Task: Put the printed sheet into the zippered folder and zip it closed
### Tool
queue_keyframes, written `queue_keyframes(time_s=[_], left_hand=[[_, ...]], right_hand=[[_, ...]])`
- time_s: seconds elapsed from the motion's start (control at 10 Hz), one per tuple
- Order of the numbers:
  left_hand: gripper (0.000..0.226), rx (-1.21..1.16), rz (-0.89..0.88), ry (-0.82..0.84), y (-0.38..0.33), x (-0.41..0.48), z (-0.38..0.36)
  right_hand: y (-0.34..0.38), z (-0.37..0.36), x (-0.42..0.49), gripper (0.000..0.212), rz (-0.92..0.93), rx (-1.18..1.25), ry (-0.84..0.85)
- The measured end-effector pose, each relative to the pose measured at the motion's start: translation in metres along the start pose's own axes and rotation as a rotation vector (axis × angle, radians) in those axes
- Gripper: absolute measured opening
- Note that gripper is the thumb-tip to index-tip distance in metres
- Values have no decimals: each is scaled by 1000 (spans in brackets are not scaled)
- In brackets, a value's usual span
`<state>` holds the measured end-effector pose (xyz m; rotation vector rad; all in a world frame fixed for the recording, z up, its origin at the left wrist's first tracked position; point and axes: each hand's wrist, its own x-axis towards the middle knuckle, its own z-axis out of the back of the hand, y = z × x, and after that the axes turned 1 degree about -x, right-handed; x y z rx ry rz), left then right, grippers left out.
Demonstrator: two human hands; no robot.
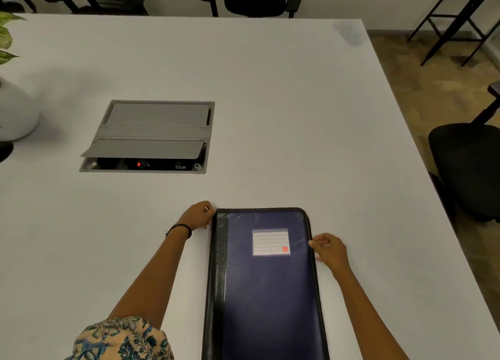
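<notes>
Lying flat at the near edge of the white surface (270,116): zippered folder (266,286), cover shut, navy front with black spine on the left and a label pocket (270,242) facing up. My left hand (198,215) has its fingers pinched together at the far-left corner of the spine. My right hand (330,248) has fingers closed on the right edge, just below the far-right corner. Printed sheet not visible. Cable box (151,136) sits far-left, flap partly raised.
</notes>
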<state>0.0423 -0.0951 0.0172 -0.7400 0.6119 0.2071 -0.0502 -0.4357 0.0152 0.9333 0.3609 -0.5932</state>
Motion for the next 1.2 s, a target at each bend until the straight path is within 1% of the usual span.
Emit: queue_keyframes(time_s=[0.1, 0.2, 0.3, 0.4, 0.5, 0.6, 0.7, 0.8, 0.9, 1.0, 1.1, 1.2], left_hand=[[23, -42, 24, 5, 5, -22, -8], [48, 44, 16, -22, 10, -49, -26], [52, 128, 46, -62, 18, -79, -47], [52, 177, 113, 6, 32, -108, -62], [54, 124, 121, 10, 46, -139, -80], [67, 152, 113, -60, 58, -162, -99], [82, 171, 111, -136, 72, -178, -110], [88, 130, 97, -197, 84, -189, -111], [89, 72, 66, -216, 91, -193, -108], [85, 11, 43, -198, 91, -194, -103], [82, 52, 60, -170, 89, -196, -99], [79, 178, 26, -182, 75, -191, -92]], right_hand=[[-23, -3, -30, 21, -9, -62, 18], [-46, -7, -62, 20, 4, -161, 29], [-64, -8, -90, 29, 4, -198, 59], [-70, -10, -106, 49, -5, -246, 114], [-66, -17, -115, 65, 10, -315, 147], [-56, -23, -121, 72, 32, -313, 197], [-47, -31, -126, 74, 54, -311, 205], [-39, -40, -134, 75, 64, -322, 212], [-36, -47, -140, 74, 73, -340, 212], [-33, -48, -144, 69, 68, -355, 204], [-31, -46, -146, 64, 70, -382, 203], [-20, -43, -144, 62, 128, -401, 159]])
